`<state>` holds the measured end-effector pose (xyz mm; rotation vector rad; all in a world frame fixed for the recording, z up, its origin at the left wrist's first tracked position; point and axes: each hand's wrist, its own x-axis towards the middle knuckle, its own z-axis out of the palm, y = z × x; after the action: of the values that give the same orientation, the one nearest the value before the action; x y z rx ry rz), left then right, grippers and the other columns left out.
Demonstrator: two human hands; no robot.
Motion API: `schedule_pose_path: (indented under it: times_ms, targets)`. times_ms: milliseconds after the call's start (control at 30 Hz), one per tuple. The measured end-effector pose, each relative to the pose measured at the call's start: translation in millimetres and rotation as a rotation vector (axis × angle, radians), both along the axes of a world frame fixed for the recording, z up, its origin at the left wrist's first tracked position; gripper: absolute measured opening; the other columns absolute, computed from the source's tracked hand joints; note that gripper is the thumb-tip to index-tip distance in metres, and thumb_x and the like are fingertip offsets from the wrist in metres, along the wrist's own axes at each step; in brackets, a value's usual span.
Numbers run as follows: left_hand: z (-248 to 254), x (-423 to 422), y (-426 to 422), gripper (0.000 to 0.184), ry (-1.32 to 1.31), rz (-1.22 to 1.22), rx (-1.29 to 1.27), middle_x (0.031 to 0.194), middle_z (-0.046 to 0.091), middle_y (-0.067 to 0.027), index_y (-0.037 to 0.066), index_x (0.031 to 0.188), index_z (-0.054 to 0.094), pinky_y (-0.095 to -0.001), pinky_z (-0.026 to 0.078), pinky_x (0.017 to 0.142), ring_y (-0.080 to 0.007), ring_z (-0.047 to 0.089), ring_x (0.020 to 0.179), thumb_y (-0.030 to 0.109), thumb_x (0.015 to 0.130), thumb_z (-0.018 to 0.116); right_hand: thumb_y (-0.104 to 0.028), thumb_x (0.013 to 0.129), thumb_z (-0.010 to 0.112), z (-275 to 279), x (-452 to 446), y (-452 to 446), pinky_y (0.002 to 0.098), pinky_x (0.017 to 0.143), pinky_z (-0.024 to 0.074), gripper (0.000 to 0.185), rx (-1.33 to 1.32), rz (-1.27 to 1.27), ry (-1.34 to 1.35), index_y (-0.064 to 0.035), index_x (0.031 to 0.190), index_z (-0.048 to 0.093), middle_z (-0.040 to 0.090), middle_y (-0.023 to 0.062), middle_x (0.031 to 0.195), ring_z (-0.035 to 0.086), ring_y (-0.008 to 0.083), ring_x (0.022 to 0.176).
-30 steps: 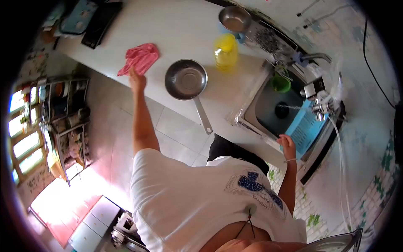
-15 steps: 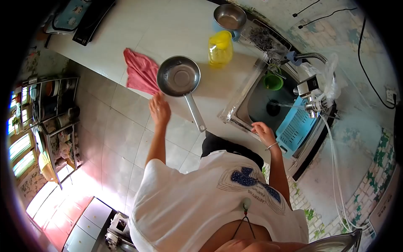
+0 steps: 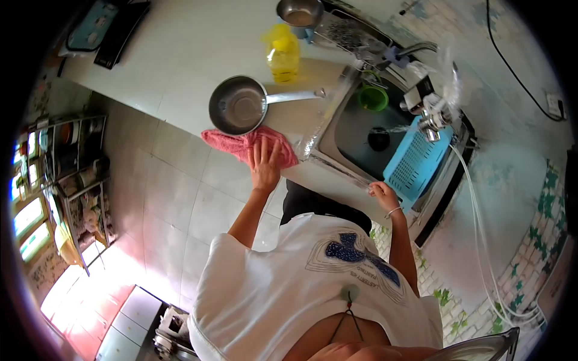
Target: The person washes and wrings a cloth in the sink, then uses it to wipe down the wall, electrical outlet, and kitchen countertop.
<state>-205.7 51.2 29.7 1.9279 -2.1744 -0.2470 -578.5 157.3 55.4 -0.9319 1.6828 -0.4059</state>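
My left hand (image 3: 265, 165) lies on a pink cloth (image 3: 226, 139) at the counter's front edge, its fingers stretched out and apart. Against the cloth stands a metal saucepan (image 3: 241, 108), its handle (image 3: 295, 96) pointing right toward the sink. Inside, the pan looks bare apart from a few shiny spots. At the front rim of the sink (image 3: 343, 171) is my right hand (image 3: 383, 197), its fingers curled in; whatever they grip, if anything, is hidden.
Water runs from the tap (image 3: 430, 127) into the sink. A blue perforated basket (image 3: 415, 165) and a green cup (image 3: 372, 98) are there. Behind the pan stand a yellow bottle (image 3: 283, 57) and a metal bowl (image 3: 300, 12). An induction cooker (image 3: 120, 39) sits at the far left.
The pan has turned, its handle swinging from pointing toward me to pointing right. The cloth has shifted rightward below the pan, under my left hand. My right hand's fingers have curled in.
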Motion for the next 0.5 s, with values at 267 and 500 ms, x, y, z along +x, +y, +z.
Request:
schedule_pose_path:
  times_ms: [267,500]
  targets:
    - [-46,-95,-121,0.049,0.211,-0.381,-0.087,0.139,0.032,-0.0112,0.02,0.129,0.043,-0.054,0.028,0.098,-0.0338,0.029,0.127,0.029,0.081,0.051,-0.028,0.09,0.045,-7,-15,73,0.0294,0.071,0.0478,0.032,0.079,-0.074,0.028,-0.0001,0.099,0.057,0.064,0.0101,0.082,0.062,0.0179,0.077]
    - [-31,-190,-99,0.041,0.037,-0.52,0.013,0.123,0.046,-0.0106,0.014,0.119,0.05,-0.0459,0.023,0.102,-0.0294,0.033,0.121,0.02,0.078,0.052,-0.028,0.09,0.046,6,-7,94,0.0294,0.071,0.048,0.031,0.003,-0.262,-0.008,0.0,0.098,0.057,0.064,0.0097,0.079,0.062,0.0182,0.075]
